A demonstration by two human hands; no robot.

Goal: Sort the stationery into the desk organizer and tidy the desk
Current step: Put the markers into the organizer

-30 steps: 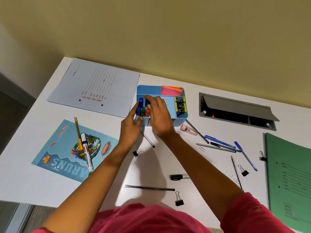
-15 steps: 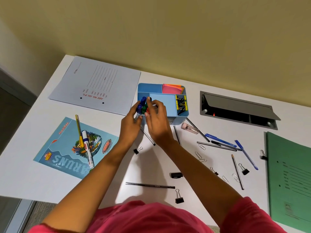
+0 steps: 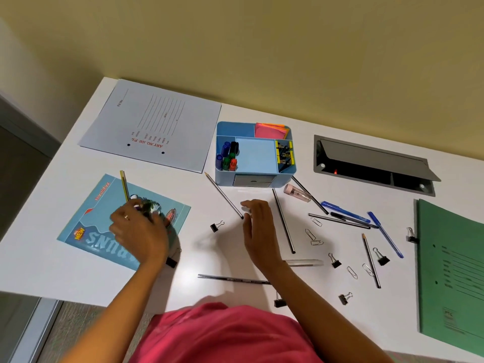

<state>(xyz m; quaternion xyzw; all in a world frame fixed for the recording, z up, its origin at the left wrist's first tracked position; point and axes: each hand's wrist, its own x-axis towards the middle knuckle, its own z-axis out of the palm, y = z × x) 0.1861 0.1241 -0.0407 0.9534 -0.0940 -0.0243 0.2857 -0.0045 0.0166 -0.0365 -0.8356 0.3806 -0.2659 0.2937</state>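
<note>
White desk (image 3: pixel 65 273) w/ organizer (image 3: pixel 255 179) sitting at back centre. Left hand (image 3: pixel 138 231) is covering marker (image 3: pixel 134 197) on booklet (image 3: pixel 99 205); blurred, can't tell if gripping. Right hand (image 3: pixel 259 231) is hovering, fingers relaxed, empty. Next, prob.: lifting marker into pen slot.

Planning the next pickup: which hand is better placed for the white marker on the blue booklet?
Left. The left hand is right over the white marker on the blue booklet; the right hand hangs open farther off, among the pencils before the organizer.
</note>
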